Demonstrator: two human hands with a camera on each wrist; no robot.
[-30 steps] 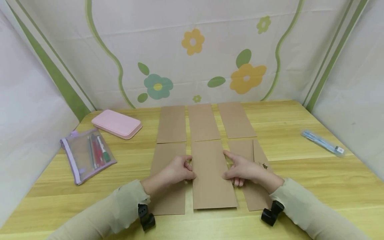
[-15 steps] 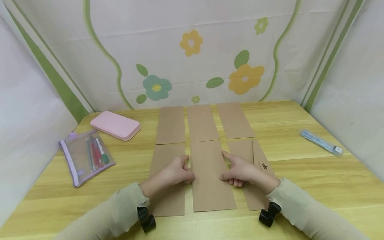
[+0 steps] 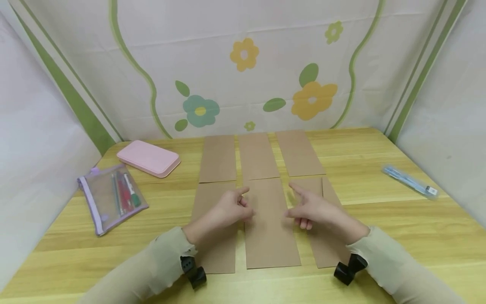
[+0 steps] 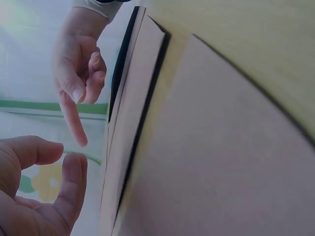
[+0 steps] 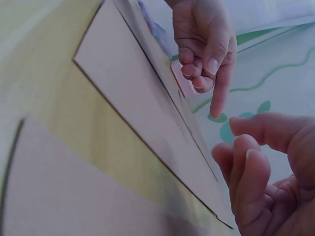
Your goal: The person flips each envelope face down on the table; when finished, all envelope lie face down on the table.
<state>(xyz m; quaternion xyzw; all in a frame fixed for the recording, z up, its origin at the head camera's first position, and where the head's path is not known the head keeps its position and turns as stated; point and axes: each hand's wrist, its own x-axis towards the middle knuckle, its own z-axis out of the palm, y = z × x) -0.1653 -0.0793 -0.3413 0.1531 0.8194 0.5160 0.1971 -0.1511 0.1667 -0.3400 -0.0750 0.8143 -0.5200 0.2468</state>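
Note:
In the head view, a brown paper envelope [image 3: 271, 240] lies flat at the front middle of the table. My left hand [image 3: 228, 209] hovers by its left edge, over the front left envelope [image 3: 220, 257]. By its right edge, my right hand [image 3: 317, 211] is raised above the front right envelope [image 3: 322, 251], whose flap seam shows. Both hands hold nothing; each index finger points inward and the other fingers curl loosely. Both wrist views show gaps between the hands and the paper. The hands partly cover the front left and right envelopes.
Behind lies a second row of envelopes: left [image 3: 218, 158], middle [image 3: 258, 156], right [image 3: 300, 153]. A pink case [image 3: 149, 157] and a mesh pouch of pens [image 3: 114, 198] are at the left. A slim clear pack [image 3: 410, 181] lies at the right. A flowered curtain [image 3: 212, 50] stands behind.
Both hands have let go of the front middle envelope's edges and risen from it. That envelope's near edge, slightly raised earlier, now lies flat in line with the others.

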